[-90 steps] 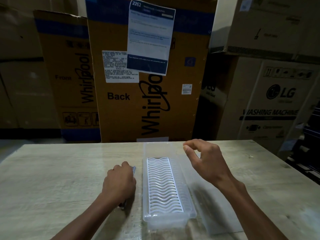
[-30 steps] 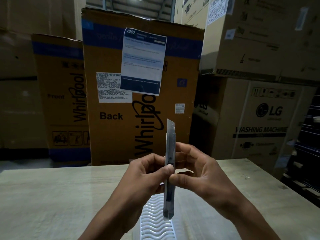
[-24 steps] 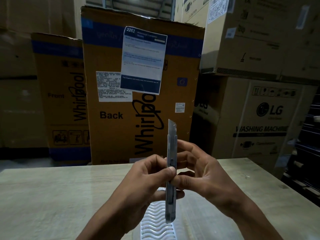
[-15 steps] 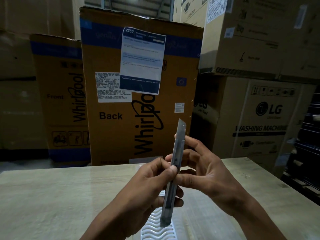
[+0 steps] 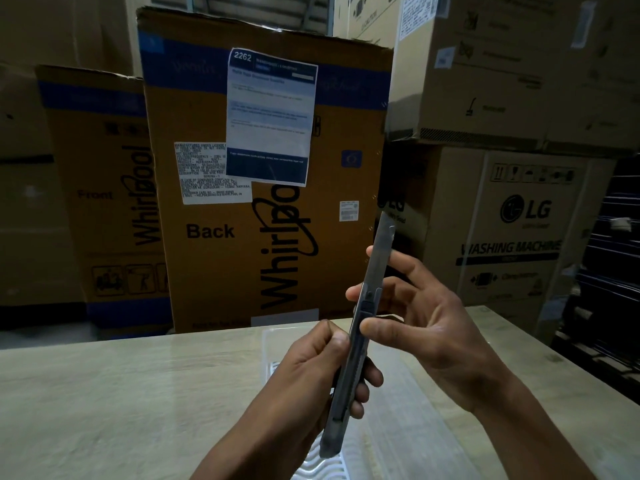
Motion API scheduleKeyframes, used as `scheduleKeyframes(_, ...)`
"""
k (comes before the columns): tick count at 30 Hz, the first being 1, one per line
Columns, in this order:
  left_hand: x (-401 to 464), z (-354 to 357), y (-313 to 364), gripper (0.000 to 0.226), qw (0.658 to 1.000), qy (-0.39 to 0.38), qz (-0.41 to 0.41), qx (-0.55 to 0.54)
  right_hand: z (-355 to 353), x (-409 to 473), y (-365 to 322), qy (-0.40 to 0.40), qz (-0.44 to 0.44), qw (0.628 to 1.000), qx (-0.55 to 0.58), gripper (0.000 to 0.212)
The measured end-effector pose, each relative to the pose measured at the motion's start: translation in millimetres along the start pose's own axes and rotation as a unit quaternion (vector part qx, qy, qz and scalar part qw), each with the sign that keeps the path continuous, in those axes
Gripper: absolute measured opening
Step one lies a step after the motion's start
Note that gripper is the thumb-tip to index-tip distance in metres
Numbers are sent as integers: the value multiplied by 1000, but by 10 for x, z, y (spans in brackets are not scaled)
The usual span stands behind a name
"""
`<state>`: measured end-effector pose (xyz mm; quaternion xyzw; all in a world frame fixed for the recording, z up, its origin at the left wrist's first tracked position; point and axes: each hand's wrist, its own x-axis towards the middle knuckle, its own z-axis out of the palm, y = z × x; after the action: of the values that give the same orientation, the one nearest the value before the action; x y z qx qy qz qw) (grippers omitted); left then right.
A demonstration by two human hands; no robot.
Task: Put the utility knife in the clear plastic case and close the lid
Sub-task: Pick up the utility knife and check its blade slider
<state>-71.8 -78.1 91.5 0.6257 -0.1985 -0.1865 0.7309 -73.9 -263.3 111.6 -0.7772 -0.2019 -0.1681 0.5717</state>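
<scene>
I hold a slim grey utility knife (image 5: 375, 271) up in front of me, tilted with its blade end pointing up and to the right. My left hand (image 5: 311, 379) grips its lower half. My right hand (image 5: 422, 327) pinches it near the slider between thumb and fingers. Below the hands, the clear plastic case (image 5: 322, 469) with its white wavy insert lies on the table, mostly hidden by my arms. Its clear lid (image 5: 422, 410) lies flat to the right of it.
The pale wooden table (image 5: 121, 393) stretches left and right. Behind it stand large cardboard appliance boxes: a Whirlpool box (image 5: 263, 216) in the middle and an LG washing machine box (image 5: 519, 230) at the right. Dark racks stand at the far right edge.
The knife has tilted further to the right from nearly upright. Earlier my left hand picked it off the table beside the case and both hands raised it.
</scene>
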Motion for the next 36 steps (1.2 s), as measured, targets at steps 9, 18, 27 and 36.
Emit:
scheduleKeyframes(9,2,38,-29,31,1000,-14,6,7,-55,-6,-24,13,-13,1000,5,80)
scheduleKeyframes(18,10,61,-33,31,1000,-17,4,9,-95,-4,-38,11,-19,1000,11,79)
scheduleKeyframes(27,17,62,-31,30,1000,-16,4,5,-82,-3,-35,6,-19,1000,6,78)
scheduleKeyframes(36,10,43,-28,29,1000,-3,29,-9,-9,0,-41,-10,-4,1000,-11,76)
